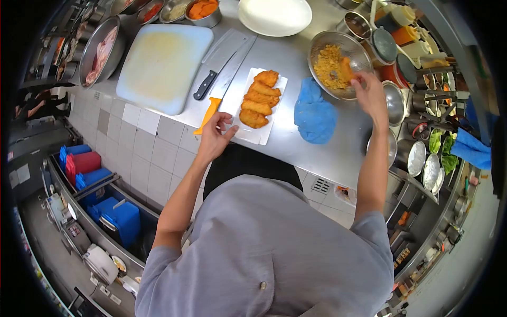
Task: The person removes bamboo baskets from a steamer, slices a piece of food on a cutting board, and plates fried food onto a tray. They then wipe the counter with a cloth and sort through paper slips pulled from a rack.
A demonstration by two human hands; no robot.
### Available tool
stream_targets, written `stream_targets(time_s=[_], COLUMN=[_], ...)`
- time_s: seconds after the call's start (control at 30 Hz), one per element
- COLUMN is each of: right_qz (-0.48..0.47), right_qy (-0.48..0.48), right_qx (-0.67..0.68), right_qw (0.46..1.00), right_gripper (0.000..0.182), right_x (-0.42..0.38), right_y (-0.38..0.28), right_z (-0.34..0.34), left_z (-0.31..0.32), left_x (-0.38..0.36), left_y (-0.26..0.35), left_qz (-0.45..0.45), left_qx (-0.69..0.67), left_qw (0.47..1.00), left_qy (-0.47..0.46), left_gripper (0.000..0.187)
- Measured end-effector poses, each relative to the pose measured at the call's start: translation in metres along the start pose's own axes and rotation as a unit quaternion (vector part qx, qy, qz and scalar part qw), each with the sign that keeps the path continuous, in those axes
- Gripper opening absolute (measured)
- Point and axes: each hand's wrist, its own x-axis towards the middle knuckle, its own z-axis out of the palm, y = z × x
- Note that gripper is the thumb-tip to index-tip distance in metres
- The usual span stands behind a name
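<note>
My right hand [371, 96] reaches over the rim of a metal strainer bowl [319, 48]. Its fingertips are closed on a golden fried piece [346, 68], which lies against the yellow fried crumbs [328, 66] inside. A narrow white tray [256, 136] carries several similar fried pieces [260, 99] in a row. My left hand [215, 136] is beside the tray's near left edge, thumb and fingers apart with nothing between them. Just left of it lies a yellow-handled knife [211, 113]. Between tray and strainer sits a crumpled blue cloth [314, 112].
A white cutting board [163, 66], a black-handled knife [206, 84] and a bowl of raw meat [119, 47] are to the left. An oval white plate [275, 17] stands at the back. Sauce bottles [404, 34] and metal bowls [395, 103] crowd the right side.
</note>
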Motion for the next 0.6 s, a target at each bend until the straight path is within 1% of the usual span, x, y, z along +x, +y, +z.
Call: stream_targets(time_s=[0.03, 0.1, 0.13, 0.2, 0.23, 0.27, 0.33, 0.37, 0.4, 0.47, 0.5, 0.53, 0.57, 0.6], right_qz=[0.007, -0.081, -0.044, -0.150, -0.104, -0.105, -0.051, -0.026, -0.003, 0.061, 0.094, 0.117, 0.142, 0.164], right_qy=[-0.024, -0.091, -0.160, -0.217, -0.260, -0.268, -0.248, -0.239, -0.184, -0.134, -0.109, -0.034, 0.074, 0.182], right_qx=[0.049, 0.217, 0.286, 0.244, 0.257, 0.260, 0.266, 0.267, 0.278, 0.233, 0.211, 0.158, 0.064, -0.031], right_qw=[0.998, 0.968, 0.944, 0.933, 0.925, 0.922, 0.930, 0.933, 0.943, 0.961, 0.967, 0.980, 0.985, 0.969], right_gripper=[0.022, 0.020, 0.018, 0.021, 0.022, 0.022, 0.021, 0.021, 0.020, 0.023, 0.025, 0.027, 0.029, 0.033], right_x=[-0.019, -0.049, -0.065, -0.087, -0.098, -0.105, -0.112, -0.115, -0.120, -0.125, -0.129, -0.133, -0.136, -0.140], right_y=[-0.021, -0.044, -0.058, -0.088, -0.098, -0.106, -0.121, -0.124, -0.122, -0.130, -0.132, -0.126, -0.120, -0.111], right_z=[-0.001, 0.030, 0.053, 0.095, 0.119, 0.141, 0.164, 0.173, 0.187, 0.173, 0.167, 0.162, 0.159, 0.157], left_z=[0.001, 0.002, 0.003, 0.003, 0.003, 0.002, 0.003, 0.002, 0.001, -0.004, -0.006, -0.007, -0.008, -0.008], left_x=[0.000, 0.002, 0.003, 0.005, 0.007, 0.009, 0.017, 0.020, 0.024, 0.027, 0.026, 0.025, 0.026, 0.027], left_y=[0.002, 0.003, 0.001, -0.004, -0.009, -0.021, -0.056, -0.059, -0.062, -0.054, -0.054, -0.054, -0.054, -0.057], left_qz=[-0.011, -0.027, -0.038, -0.031, -0.026, -0.037, -0.028, -0.022, -0.022, -0.022, -0.011, 0.001, 0.015, 0.025], left_qx=[-0.026, -0.078, -0.098, -0.102, -0.102, -0.127, -0.078, -0.055, -0.030, 0.020, 0.035, 0.048, 0.062, 0.065], left_qw=[0.999, 0.991, 0.985, 0.978, 0.973, 0.966, 0.973, 0.976, 0.978, 0.980, 0.985, 0.989, 0.992, 0.990], left_qy=[-0.033, -0.103, -0.136, -0.181, -0.205, -0.223, -0.216, -0.210, -0.205, -0.194, -0.167, -0.139, -0.111, -0.120], left_gripper=[0.036, 0.036, 0.040, 0.042, 0.043, 0.044, 0.041, 0.039, 0.038, 0.034, 0.035, 0.037, 0.038, 0.039])
